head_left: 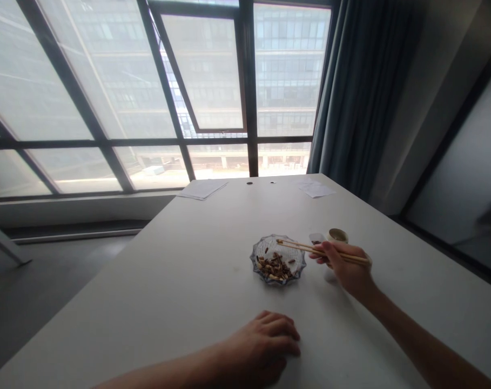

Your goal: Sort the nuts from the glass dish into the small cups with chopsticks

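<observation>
Two wooden chopsticks (305, 247) rest in the grip of my right hand (346, 265), pointing left. Their tips hover over the far part of a scalloped clear glass dish (254, 258), and a small light-brown piece shows at the tips. Inside the dish lies a heap of small brown and pale pieces (275, 267), whose kind I cannot make out. My left hand (265, 343) rests on the table nearer to me, apart from the dish, its fingers loosely bent and holding nothing. Just behind my right hand are a small round cup (338, 235) and a small clear container (316, 237), partly hidden.
The white table (196, 281) runs toward large windows (204, 70), one tilted out. Paper sheets lie at its far left (202, 189) and far right (316, 187). Between them sits a small dark round spot (249, 183). A dark curtain (350, 97) hangs at the right.
</observation>
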A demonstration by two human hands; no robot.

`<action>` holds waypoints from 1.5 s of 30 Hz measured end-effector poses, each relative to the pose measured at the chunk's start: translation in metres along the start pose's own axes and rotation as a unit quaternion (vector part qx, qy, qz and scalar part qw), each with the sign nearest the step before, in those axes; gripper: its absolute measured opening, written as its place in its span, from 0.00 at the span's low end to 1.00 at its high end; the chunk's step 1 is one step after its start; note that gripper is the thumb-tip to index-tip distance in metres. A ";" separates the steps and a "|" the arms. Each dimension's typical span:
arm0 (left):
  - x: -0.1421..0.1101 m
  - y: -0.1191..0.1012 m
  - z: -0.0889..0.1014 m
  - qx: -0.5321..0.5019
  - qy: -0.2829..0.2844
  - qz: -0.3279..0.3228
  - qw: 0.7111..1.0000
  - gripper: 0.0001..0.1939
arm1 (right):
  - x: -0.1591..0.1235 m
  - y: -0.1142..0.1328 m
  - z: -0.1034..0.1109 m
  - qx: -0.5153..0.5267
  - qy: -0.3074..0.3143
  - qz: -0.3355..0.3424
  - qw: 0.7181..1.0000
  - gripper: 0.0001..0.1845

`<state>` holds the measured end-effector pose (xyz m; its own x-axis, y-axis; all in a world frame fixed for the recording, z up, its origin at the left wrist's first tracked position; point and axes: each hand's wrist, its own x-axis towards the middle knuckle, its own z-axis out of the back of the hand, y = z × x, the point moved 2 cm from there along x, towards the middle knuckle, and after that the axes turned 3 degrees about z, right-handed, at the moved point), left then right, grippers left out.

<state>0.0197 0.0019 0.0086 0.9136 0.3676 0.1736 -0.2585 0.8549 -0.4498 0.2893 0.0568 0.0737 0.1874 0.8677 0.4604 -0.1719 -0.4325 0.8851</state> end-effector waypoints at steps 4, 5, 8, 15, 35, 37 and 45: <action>0.000 -0.010 0.010 0.015 0.066 0.013 0.998 0.31 | -0.019 0.025 0.056 -0.029 -0.118 0.017 0.992 0.23; 0.001 -0.012 0.013 0.012 0.081 0.014 0.997 0.34 | -0.027 0.026 0.068 -0.046 -0.142 0.017 0.989 0.22; 0.002 -0.015 0.019 0.003 0.116 0.018 0.993 0.35 | -0.053 0.022 0.095 -0.080 -0.176 0.015 0.981 0.21; -0.001 -0.010 0.011 0.026 0.098 0.015 0.995 0.36 | -0.087 0.007 0.106 -0.117 -0.180 -0.030 0.976 0.21; -0.002 -0.010 0.006 0.039 0.088 -0.002 0.995 0.34 | -0.045 0.013 0.013 -0.007 0.041 -0.038 0.998 0.24; -0.003 -0.009 0.005 0.034 0.090 -0.003 0.995 0.32 | -0.042 0.005 0.005 0.004 0.031 -0.050 0.998 0.26; -0.002 -0.010 0.007 0.008 0.107 0.012 0.994 0.29 | -0.061 -0.021 -0.008 0.000 0.047 -0.060 0.997 0.26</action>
<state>0.0182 -0.0048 0.0188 0.9523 0.3039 -0.0282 -0.2852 0.8533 -0.4365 0.2738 0.0146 0.0263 0.1141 0.9322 0.3435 -0.1534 -0.3251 0.9332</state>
